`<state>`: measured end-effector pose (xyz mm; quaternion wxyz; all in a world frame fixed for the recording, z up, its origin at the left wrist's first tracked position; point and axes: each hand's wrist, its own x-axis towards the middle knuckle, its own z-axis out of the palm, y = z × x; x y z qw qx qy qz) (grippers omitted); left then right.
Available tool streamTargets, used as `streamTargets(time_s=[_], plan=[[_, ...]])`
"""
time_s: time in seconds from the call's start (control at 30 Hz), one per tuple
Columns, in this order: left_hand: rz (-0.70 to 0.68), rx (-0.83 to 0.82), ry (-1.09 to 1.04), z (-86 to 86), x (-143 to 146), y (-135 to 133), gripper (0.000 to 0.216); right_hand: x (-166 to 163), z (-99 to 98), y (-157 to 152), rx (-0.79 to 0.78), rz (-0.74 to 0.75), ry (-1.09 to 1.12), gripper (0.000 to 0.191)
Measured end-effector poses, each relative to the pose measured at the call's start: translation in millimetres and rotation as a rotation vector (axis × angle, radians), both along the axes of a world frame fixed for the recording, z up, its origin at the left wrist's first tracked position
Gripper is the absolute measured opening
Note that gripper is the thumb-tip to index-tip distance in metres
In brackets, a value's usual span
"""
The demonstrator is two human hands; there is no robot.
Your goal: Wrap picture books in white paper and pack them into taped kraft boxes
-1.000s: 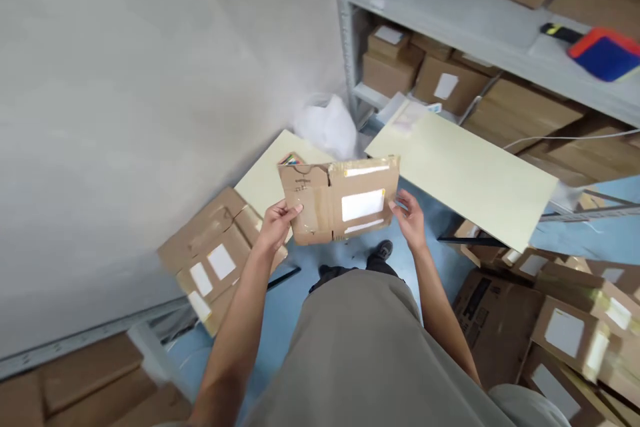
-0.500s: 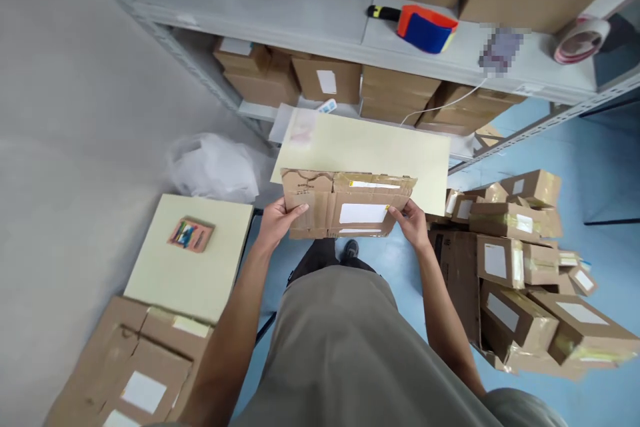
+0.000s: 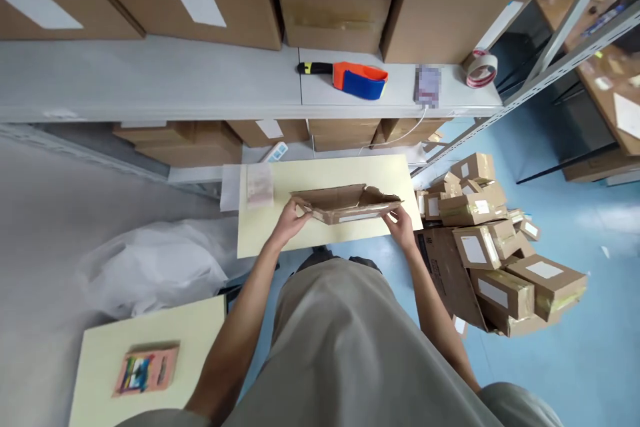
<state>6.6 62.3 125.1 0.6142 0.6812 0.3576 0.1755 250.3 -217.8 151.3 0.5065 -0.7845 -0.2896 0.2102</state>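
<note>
The biggest thing before me is the grey metal shelf (image 3: 200, 77), which carries large brown cartons (image 3: 340, 20) along its back. On the blue floor, beyond the right edge of the pale yellow surface (image 3: 320, 174), there is a heap of labelled boxes (image 3: 500, 244). This surface stands in front of the shelf, and a second pale surface (image 3: 193, 327) is at the person's left. White see-through plastic (image 3: 155, 267) is bunched between the second surface and the wall. The cardboard piece (image 3: 333, 197), opened a little and with a ragged edge, is held over the first surface, closer to its near edge than to its far one; I cannot tell whether it touches. The left hand (image 3: 289, 222) pinches its left end between thumb and fingers, and the right hand (image 3: 400, 224) pinches its right end in the same manner. A pink box (image 3: 145, 370) lies on the second surface. On the shelf, near its front edge, rests an orange and blue tool (image 3: 360, 80); a roll of tape (image 3: 481, 68) is by the right end.
</note>
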Motion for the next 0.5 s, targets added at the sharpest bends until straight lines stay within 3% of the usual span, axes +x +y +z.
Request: streamTargets(time_s=[0.13, 0.3, 0.4, 0.5], plan=[[-0.104, -0.027, 0.025, -15.9, 16, 22, 0.064, -10, -23.6, 36, -0.077, 0.017, 0.013, 0.058], [-0.17, -0.139, -0.015, -26.4, 22, 32, 0.059, -11, -43.5, 57, -0.123, 0.028, 0.08, 0.06], [-0.136, -0.242, -0.048, -28.1, 20, 30, 0.057, 5, -43.9, 57, -0.114, -0.01, 0.102, 0.057], [-0.035, -0.328, -0.028, -24.9, 16, 23, 0.067, 28, -40.1, 58, -0.113, -0.058, 0.194, 0.067]])
